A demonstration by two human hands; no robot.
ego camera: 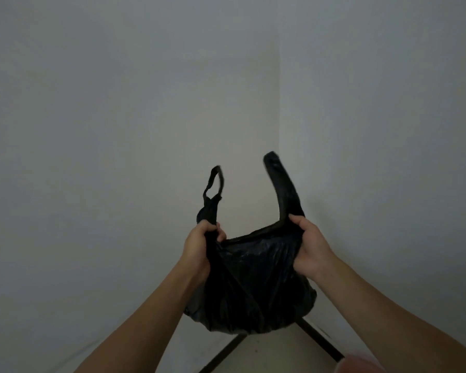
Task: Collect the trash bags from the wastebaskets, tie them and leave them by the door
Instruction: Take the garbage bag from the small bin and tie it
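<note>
Both hands, left hand (203, 244) and right hand (311, 247), are clenched on the black trash bag (256, 286), held up in a wall corner. Handles untied, so I'd say tying and door drop-off remain.

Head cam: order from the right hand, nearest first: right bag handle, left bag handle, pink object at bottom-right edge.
From the right hand:
1. Right bag handle, rising straight from its grip.
2. Left bag handle, across the bag's mouth, above the left hand.
3. Pink object, blurred, low at the frame edge.
</note>
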